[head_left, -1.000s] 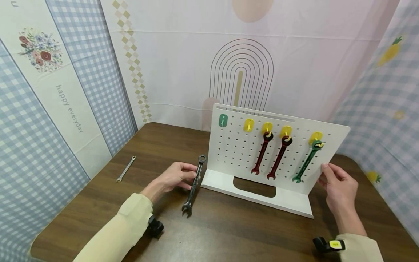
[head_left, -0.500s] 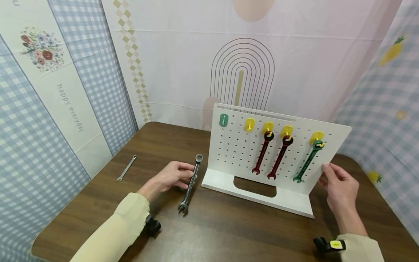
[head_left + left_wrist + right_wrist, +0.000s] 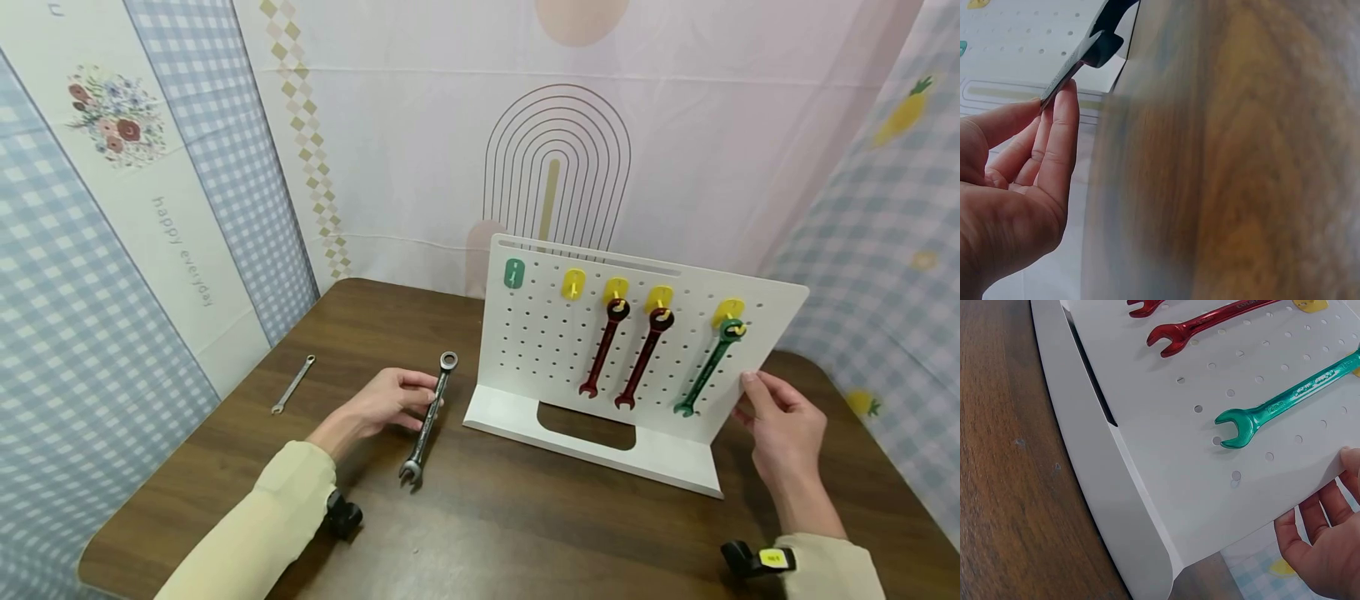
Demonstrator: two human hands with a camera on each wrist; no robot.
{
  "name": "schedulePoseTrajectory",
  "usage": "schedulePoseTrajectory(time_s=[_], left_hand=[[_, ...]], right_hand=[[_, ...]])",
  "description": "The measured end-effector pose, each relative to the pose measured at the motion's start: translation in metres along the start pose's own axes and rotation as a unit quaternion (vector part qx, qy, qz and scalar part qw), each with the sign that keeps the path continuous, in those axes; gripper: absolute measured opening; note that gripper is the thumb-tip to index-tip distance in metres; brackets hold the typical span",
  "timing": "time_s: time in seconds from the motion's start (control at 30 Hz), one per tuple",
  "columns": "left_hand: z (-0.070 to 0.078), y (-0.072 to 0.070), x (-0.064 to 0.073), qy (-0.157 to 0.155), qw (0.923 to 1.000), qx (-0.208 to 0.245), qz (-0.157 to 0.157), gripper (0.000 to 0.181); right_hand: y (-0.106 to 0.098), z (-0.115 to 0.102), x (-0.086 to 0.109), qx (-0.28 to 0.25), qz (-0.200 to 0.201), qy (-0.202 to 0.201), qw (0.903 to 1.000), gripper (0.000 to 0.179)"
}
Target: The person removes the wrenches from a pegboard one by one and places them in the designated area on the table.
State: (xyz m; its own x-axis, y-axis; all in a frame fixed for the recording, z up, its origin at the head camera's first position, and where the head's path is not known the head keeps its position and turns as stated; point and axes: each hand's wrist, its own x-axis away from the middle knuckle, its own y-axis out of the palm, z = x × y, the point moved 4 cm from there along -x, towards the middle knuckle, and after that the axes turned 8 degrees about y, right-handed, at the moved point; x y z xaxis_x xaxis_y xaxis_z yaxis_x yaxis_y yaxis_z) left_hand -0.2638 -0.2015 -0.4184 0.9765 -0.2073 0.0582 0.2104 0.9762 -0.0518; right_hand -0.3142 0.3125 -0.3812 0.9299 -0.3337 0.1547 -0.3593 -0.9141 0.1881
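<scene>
Between thumb and fingers, my left hand [image 3: 390,402] pinches a dark grey combination wrench [image 3: 429,425], ring end up and open end down, left of the white pegboard stand [image 3: 517,408]. In the left wrist view the same wrench [image 3: 1072,65] is seen nearly edge-on at the fingertips. My right hand [image 3: 786,429] grips the board's right edge, thumb on the front and fingers behind. Two red wrenches [image 3: 643,358] and a green wrench [image 3: 707,368] hang from yellow hooks. A yellow hook [image 3: 573,284] and a green hook [image 3: 513,273] on the left carry nothing.
A small silver wrench [image 3: 293,385] lies on the brown wooden table [image 3: 510,533] at the left. Behind the table hangs a patterned cloth [image 3: 405,150], with checked cloth at both sides.
My left hand has drifted slightly left with the grey wrench, away from the pegboard. The right hand keeps its grip on the board edge.
</scene>
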Motion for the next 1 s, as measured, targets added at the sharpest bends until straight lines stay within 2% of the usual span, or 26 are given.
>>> schedulePoseTrajectory(time_s=[0.3, 0.53, 1.0], left_hand=[[-0.001, -0.012, 0.005, -0.010, 0.9998, -0.010, 0.017, 0.038], [-0.002, -0.016, 0.007, -0.012, 0.9997, -0.014, 0.015, 0.038], [0.003, -0.027, 0.011, -0.013, 0.9988, -0.032, 0.036, 0.038]], right_hand=[[0.004, 0.002, 0.000, 0.003, 0.001, 0.001, 1.0000, 0.049], [0.000, 0.000, 0.000, -0.005, 0.000, 0.002, 1.0000, 0.048], [-0.001, -0.001, 0.000, -0.005, -0.012, 0.005, 0.9999, 0.049]])
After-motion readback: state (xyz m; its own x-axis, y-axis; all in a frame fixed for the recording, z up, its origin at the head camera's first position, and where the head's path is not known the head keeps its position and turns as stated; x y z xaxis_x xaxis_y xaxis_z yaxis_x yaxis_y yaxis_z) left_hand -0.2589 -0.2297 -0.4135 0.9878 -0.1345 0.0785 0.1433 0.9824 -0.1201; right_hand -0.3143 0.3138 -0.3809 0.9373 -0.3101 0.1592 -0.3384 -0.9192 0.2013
